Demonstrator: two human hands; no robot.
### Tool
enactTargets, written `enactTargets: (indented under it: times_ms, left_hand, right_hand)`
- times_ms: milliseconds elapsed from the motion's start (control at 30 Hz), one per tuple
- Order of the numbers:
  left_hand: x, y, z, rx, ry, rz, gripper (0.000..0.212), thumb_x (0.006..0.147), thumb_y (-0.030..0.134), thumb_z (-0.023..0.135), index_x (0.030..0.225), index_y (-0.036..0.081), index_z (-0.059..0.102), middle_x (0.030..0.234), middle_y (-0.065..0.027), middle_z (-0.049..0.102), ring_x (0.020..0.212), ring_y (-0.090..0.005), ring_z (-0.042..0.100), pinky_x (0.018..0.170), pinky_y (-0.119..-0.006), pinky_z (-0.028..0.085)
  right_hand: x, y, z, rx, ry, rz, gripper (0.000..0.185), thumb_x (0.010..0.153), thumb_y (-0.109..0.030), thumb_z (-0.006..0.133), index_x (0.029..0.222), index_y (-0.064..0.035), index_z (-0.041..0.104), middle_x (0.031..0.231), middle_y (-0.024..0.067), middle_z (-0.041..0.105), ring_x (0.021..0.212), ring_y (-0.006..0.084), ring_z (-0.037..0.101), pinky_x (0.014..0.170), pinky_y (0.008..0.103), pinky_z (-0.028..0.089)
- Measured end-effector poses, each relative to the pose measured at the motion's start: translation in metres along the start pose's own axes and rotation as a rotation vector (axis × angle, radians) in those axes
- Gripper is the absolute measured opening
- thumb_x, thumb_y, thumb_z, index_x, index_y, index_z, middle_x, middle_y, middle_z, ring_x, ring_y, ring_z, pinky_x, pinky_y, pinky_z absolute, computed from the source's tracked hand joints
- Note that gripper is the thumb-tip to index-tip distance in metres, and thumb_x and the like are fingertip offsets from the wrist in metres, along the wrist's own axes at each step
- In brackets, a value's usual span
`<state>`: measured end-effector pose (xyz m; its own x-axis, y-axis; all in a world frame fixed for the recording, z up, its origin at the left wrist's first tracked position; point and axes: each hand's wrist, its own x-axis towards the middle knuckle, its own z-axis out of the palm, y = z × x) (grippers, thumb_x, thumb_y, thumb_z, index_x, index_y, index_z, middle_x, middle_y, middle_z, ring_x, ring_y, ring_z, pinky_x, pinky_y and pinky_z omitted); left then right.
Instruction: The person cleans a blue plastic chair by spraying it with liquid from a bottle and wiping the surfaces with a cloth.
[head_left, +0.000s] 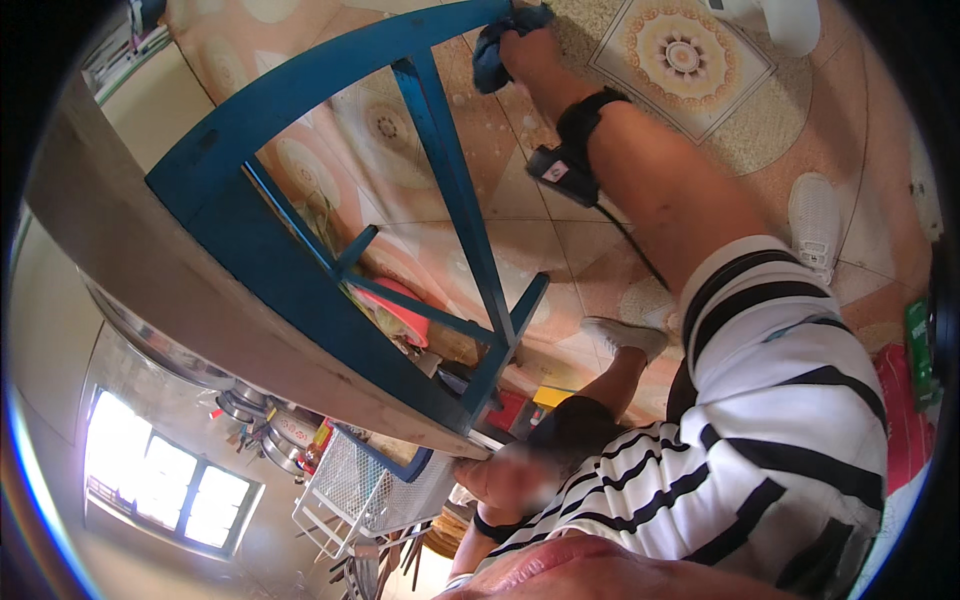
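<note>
My right hand (531, 54) reaches far forward and down, shut on a crumpled blue cloth (491, 60). The cloth lies against the low end of a blue-painted wooden table leg (330, 82). A black strap circles the right wrist, and a small black box (562, 174) with a cable hangs by that forearm. The table has a grey-brown top (247, 292), a wide blue apron (300, 300) and blue stretchers (454, 180). My left hand (502, 480), partly blurred, is at the near end of the tabletop; its fingers seem to rest on the edge.
Behind the stretchers a red basin (401, 304) stands near green stalks. A white wire rack (375, 487) is beside the table, with metal pots (281, 442) beyond. White shoes (814, 217) stand on the patterned tile floor (517, 180). A green package (919, 352) lies at far right.
</note>
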<state>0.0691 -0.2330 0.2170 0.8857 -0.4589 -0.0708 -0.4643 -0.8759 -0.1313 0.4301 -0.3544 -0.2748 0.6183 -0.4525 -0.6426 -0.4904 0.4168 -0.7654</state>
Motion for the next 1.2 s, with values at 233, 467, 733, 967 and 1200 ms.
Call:
enactTargets:
  times_ms: [233, 467, 733, 967, 1200]
  left_hand:
    - [0.001, 0.015, 0.033, 0.088, 0.421, -0.053, 0.026, 0.077, 0.037, 0.062, 0.081, 0.012, 0.056, 0.073, -0.0063, 0.049, 0.067, -0.0241, 0.049, 0.067, -0.041, 0.038]
    - [0.048, 0.012, -0.015, -0.027, -0.159, 0.052, 0.024, 0.079, 0.033, 0.066, 0.088, 0.012, 0.06, 0.08, -0.0022, 0.056, 0.073, -0.0226, 0.056, 0.07, -0.039, 0.044]
    - [0.003, -0.012, -0.021, -0.182, -0.278, -0.046, 0.025, 0.073, 0.021, 0.067, 0.096, 0.011, 0.066, 0.092, -0.0072, 0.064, 0.085, -0.029, 0.057, 0.082, -0.046, 0.039]
    - [0.048, 0.009, -0.015, -0.153, -0.304, -0.033, 0.016, 0.073, 0.018, 0.067, 0.088, 0.013, 0.065, 0.087, -0.0048, 0.063, 0.083, -0.0282, 0.057, 0.08, -0.044, 0.038]
    - [0.053, 0.014, -0.015, -0.151, -0.233, 0.001, 0.012, 0.074, 0.016, 0.068, 0.085, 0.011, 0.065, 0.084, -0.0043, 0.064, 0.079, -0.0254, 0.06, 0.075, -0.039, 0.043]
  right_hand:
    - [-0.077, -0.117, -0.015, 1.058, -0.092, 0.649, 0.029, 0.088, -0.013, 0.049, 0.109, 0.0049, 0.059, 0.098, 0.0211, 0.067, 0.092, 0.0299, 0.067, 0.075, 0.0422, 0.055]
    - [-0.092, -0.121, -0.037, 1.033, -0.556, 0.136, 0.023, 0.087, -0.01, 0.055, 0.107, 0.0003, 0.057, 0.097, 0.0126, 0.064, 0.086, 0.0245, 0.064, 0.079, 0.0379, 0.055]
    - [-0.155, -0.192, -0.052, 0.658, -0.279, -0.17, 0.035, 0.079, -0.016, 0.07, 0.109, -0.0025, 0.057, 0.095, 0.0083, 0.065, 0.082, 0.0225, 0.063, 0.078, 0.0355, 0.052]
    - [-0.173, -0.232, -0.03, 0.774, -0.342, 0.091, 0.037, 0.079, -0.016, 0.07, 0.111, -0.0023, 0.056, 0.101, 0.0189, 0.065, 0.094, 0.0325, 0.063, 0.082, 0.0399, 0.051]
    - [-0.214, -0.254, 0.009, 1.232, -0.612, 0.181, 0.059, 0.076, -0.007, 0.075, 0.128, 0.0012, 0.049, 0.112, 0.0196, 0.064, 0.1, 0.0311, 0.065, 0.086, 0.0399, 0.054]
